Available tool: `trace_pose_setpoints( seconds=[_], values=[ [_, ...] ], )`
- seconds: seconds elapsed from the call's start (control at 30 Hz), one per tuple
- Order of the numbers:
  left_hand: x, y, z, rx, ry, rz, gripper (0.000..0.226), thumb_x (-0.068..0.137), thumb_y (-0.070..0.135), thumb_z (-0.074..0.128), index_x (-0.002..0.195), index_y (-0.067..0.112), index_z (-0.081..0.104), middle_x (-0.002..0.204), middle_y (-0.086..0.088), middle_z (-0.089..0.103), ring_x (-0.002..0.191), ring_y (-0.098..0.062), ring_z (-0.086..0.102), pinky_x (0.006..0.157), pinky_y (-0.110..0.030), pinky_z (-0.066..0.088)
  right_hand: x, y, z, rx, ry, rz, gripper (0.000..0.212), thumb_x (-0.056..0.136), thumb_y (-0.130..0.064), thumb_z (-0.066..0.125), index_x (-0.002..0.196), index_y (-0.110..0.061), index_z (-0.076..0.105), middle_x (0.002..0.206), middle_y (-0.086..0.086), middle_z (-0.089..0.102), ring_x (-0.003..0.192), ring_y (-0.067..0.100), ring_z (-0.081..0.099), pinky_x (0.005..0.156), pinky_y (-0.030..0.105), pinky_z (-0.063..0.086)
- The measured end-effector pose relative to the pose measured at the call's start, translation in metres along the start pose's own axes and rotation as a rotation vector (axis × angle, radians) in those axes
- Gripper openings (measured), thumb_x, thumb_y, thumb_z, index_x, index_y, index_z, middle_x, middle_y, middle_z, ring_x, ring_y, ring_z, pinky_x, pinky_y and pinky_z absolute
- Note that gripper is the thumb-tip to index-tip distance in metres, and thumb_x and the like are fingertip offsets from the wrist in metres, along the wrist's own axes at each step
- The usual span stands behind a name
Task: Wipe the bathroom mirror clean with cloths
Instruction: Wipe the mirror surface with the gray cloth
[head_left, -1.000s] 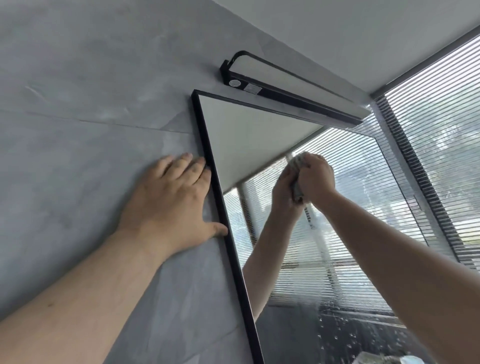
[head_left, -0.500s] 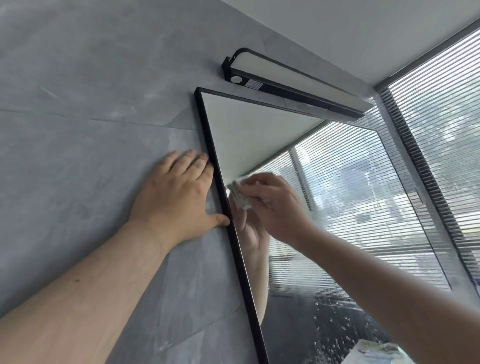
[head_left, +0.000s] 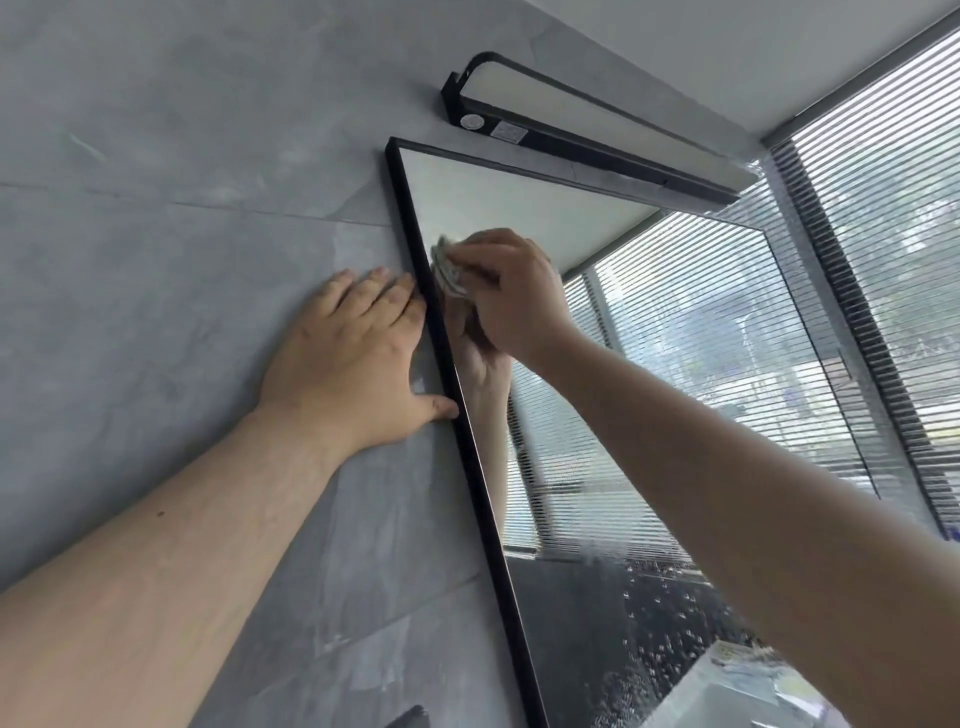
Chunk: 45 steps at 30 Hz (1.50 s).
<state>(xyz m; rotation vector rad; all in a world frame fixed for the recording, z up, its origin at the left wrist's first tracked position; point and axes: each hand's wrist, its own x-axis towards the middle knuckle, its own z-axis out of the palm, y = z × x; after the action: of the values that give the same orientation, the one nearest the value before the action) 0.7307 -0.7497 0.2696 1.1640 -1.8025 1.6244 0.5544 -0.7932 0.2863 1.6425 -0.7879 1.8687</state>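
Observation:
The black-framed mirror (head_left: 470, 467) hangs on a grey tiled wall and reflects window blinds. My right hand (head_left: 511, 299) grips a small bunched grey cloth (head_left: 447, 267) and presses it on the glass, high up against the left frame edge. My left hand (head_left: 353, 358) lies flat on the wall just left of the frame, fingers straight, thumb touching the frame. Water droplets speckle the lower glass (head_left: 670, 613). The reflection of my right hand shows under the cloth.
A black bar light (head_left: 582, 137) is mounted on the wall just above the mirror's top edge. A window with horizontal blinds (head_left: 893, 249) fills the right side. A pale object (head_left: 737, 686) shows at the bottom right. A dark corner (head_left: 410, 717) pokes in at the bottom edge.
My right hand carried the cloth from the middle of the upper glass leftward to the left frame edge, then a little up along it. The left hand stayed planted on the wall.

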Motion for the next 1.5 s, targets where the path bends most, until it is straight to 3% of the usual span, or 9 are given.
trace_pose_setpoints(
  seconds=[0.1,0.23,0.4,0.63,0.77,0.97,1.2,1.33,1.5],
  values=[
    [-0.001,0.001,-0.002,0.004,-0.013,-0.005,0.118,0.065,0.089,0.025,0.155,0.012,0.029,0.162,-0.006,0.027,0.152,-0.024,0.017,0.124,-0.042,0.007,0.014,-0.002,0.004,0.012,-0.001,0.039,0.027,0.092,-0.014,0.063,0.114,-0.021,0.076,0.12,-0.004,0.067,0.114,0.021,0.056,0.098,0.03,0.041],
    [-0.001,0.002,-0.002,0.017,-0.004,-0.006,0.117,0.066,0.09,0.023,0.156,0.015,0.025,0.164,-0.004,0.021,0.152,-0.022,0.013,0.124,-0.041,0.005,-0.02,0.004,0.0,0.028,-0.025,0.017,0.027,0.089,-0.012,0.068,0.112,-0.023,0.076,0.117,-0.007,0.066,0.11,0.016,0.055,0.093,0.021,0.036],
    [-0.001,0.001,-0.003,-0.029,0.002,-0.013,0.114,0.069,0.09,0.041,0.155,0.015,0.028,0.164,-0.003,0.023,0.153,-0.021,0.013,0.124,-0.041,0.005,-0.093,0.016,-0.009,0.05,-0.015,-0.073,0.023,0.083,-0.014,0.072,0.102,-0.024,0.079,0.105,-0.009,0.069,0.096,0.02,0.062,0.085,0.024,0.046],
    [-0.002,0.002,-0.002,-0.014,0.006,-0.005,0.114,0.068,0.09,0.044,0.152,0.014,0.035,0.162,-0.004,0.029,0.151,-0.022,0.019,0.124,-0.042,0.01,-0.128,0.018,-0.015,0.036,-0.024,-0.174,0.021,0.085,-0.015,0.068,0.102,-0.021,0.079,0.105,-0.006,0.07,0.095,0.021,0.062,0.083,0.031,0.052],
    [-0.002,0.0,0.003,-0.008,0.028,-0.003,0.111,0.065,0.088,0.047,0.145,0.01,0.048,0.154,-0.008,0.043,0.146,-0.026,0.032,0.122,-0.045,0.018,-0.077,0.011,-0.002,0.102,0.038,-0.044,0.025,0.083,-0.009,0.073,0.104,-0.022,0.079,0.104,-0.011,0.067,0.098,0.017,0.063,0.087,0.029,0.049],
    [0.0,0.0,0.006,-0.002,0.004,0.002,0.113,0.066,0.088,0.023,0.137,0.006,0.057,0.145,-0.012,0.053,0.139,-0.029,0.044,0.117,-0.047,0.024,-0.02,0.056,-0.011,0.108,0.154,0.212,0.019,0.092,-0.017,0.068,0.109,-0.019,0.078,0.102,-0.014,0.064,0.098,0.008,0.059,0.091,0.019,0.046],
    [0.001,0.001,0.01,-0.007,0.015,0.007,0.109,0.066,0.085,0.03,0.13,0.003,0.063,0.138,-0.015,0.06,0.133,-0.032,0.052,0.112,-0.047,0.026,-0.019,0.146,-0.035,0.001,0.264,0.552,0.018,0.093,-0.022,0.062,0.1,-0.018,0.078,0.098,-0.001,0.064,0.099,0.024,0.062,0.091,0.04,0.05],
    [0.001,0.0,0.007,-0.002,-0.023,0.016,0.109,0.066,0.085,0.03,0.129,0.002,0.063,0.137,-0.015,0.06,0.132,-0.033,0.052,0.112,-0.047,0.026,-0.019,0.12,-0.03,0.068,0.234,0.478,0.02,0.095,-0.022,0.064,0.109,-0.017,0.076,0.099,-0.01,0.061,0.105,0.018,0.061,0.093,0.031,0.047],
    [0.0,0.0,0.004,0.013,-0.045,0.026,0.108,0.068,0.084,0.03,0.131,0.003,0.061,0.14,-0.015,0.058,0.133,-0.033,0.051,0.113,-0.047,0.024,-0.027,0.049,-0.017,0.079,0.067,0.19,0.022,0.088,-0.018,0.072,0.109,-0.024,0.077,0.109,-0.015,0.068,0.102,0.007,0.061,0.092,0.023,0.048]
  ],
)
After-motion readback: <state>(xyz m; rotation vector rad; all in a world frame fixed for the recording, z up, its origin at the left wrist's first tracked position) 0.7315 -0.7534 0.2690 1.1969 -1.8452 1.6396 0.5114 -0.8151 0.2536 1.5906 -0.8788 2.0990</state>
